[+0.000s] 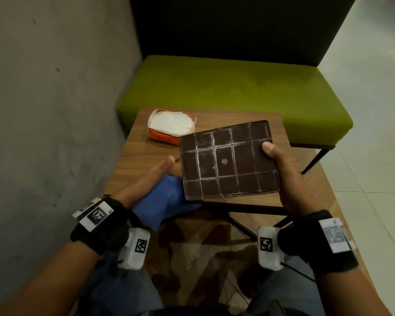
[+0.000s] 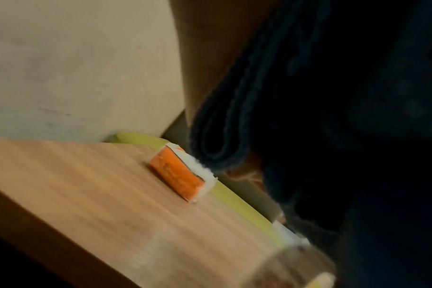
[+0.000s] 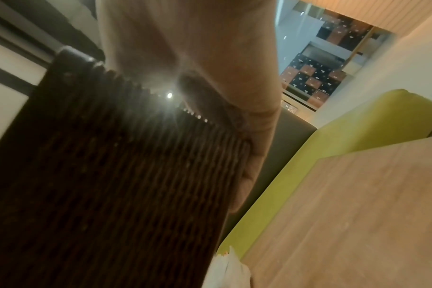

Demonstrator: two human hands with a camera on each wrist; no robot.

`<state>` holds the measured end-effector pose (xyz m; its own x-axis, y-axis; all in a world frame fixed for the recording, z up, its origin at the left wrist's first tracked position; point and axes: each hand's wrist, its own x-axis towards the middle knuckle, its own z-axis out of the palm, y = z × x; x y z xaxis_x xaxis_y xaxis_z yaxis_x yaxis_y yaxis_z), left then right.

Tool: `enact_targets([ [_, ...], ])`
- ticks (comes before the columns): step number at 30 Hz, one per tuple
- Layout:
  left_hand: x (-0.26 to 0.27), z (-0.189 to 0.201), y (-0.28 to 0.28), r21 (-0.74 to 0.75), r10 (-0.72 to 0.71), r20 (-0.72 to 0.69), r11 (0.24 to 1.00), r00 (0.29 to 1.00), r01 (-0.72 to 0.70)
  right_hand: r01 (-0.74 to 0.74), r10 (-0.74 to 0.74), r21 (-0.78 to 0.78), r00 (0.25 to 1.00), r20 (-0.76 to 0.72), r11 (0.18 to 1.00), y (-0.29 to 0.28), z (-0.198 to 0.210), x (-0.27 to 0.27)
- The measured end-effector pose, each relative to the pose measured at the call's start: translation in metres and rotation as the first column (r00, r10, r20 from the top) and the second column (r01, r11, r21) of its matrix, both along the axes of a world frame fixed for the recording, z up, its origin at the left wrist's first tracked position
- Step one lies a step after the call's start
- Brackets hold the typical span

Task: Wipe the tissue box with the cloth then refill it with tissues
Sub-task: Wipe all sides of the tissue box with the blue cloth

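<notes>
A dark brown tissue box is held above the table with its grid-ribbed underside facing up. My right hand grips its right edge, thumb on top; the right wrist view shows the box's ribbed side under the thumb. My left hand holds a folded blue cloth against the box's lower left edge; its fingers are hidden under the cloth. The cloth looks dark in the left wrist view. An opened orange tissue pack with white tissues lies on the table's far left, also visible as the tissue pack.
The small wooden table stands against a grey wall on the left. A green bench with a dark backrest sits just behind it. A second wooden surface lies lower, near my knees. Tiled floor lies to the right.
</notes>
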<state>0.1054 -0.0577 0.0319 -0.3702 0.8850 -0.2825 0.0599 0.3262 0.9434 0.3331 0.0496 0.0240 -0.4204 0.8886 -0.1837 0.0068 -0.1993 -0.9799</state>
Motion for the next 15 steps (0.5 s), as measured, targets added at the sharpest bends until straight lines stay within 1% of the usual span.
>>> enact_targets([
  [2,0.004,-0.003,-0.001,0.011,-0.042,0.06,0.999,0.997,0.041,-0.077,0.077,-0.015,0.996,0.045,0.997,0.006,0.006,0.002],
  [3,0.004,-0.006,-0.003,-0.002,-0.053,0.109,0.999,0.993,0.053,-0.111,0.111,-0.011,0.992,0.067,0.994,0.008,0.009,0.002],
  [5,0.006,-0.01,-0.004,-0.006,-0.125,0.244,0.991,0.962,0.131,-0.152,0.151,0.003,0.982,0.116,0.988,0.008,0.015,0.002],
  [6,0.008,-0.015,-0.004,0.014,-0.135,0.345,0.99,0.929,0.139,-0.161,0.158,0.012,0.978,0.134,0.987,0.009,0.016,0.001],
  [7,0.01,-0.019,-0.004,0.028,-0.123,0.466,0.992,0.876,0.125,-0.174,0.17,0.018,0.975,0.14,0.985,0.009,0.016,0.0],
  [8,0.012,-0.025,-0.003,0.05,-0.12,0.585,0.992,0.802,0.112,-0.171,0.166,0.027,0.976,0.143,0.985,0.009,0.016,0.0],
  [9,0.016,-0.029,-0.003,0.057,-0.098,0.656,0.995,0.749,0.08,-0.135,0.131,0.03,0.984,0.123,0.99,0.008,0.012,0.0],
  [10,0.02,-0.03,-0.002,0.049,-0.067,0.667,0.998,0.742,0.046,-0.071,0.069,0.02,0.995,0.065,0.997,0.008,0.005,0.001],
  [12,0.022,-0.037,0.002,0.108,-0.037,0.576,0.994,0.816,-0.031,0.037,-0.039,-0.024,0.995,-0.091,0.999,0.0,-0.011,-0.001],
  [13,0.026,-0.037,0.003,0.133,-0.019,0.515,0.989,0.857,-0.058,0.031,-0.033,-0.019,0.992,-0.121,0.999,-0.007,-0.019,-0.005],
  [15,0.034,-0.032,0.006,0.099,0.021,0.461,0.992,0.887,-0.075,0.018,-0.019,-0.004,0.995,-0.099,1.0,-0.023,-0.033,-0.015],
])
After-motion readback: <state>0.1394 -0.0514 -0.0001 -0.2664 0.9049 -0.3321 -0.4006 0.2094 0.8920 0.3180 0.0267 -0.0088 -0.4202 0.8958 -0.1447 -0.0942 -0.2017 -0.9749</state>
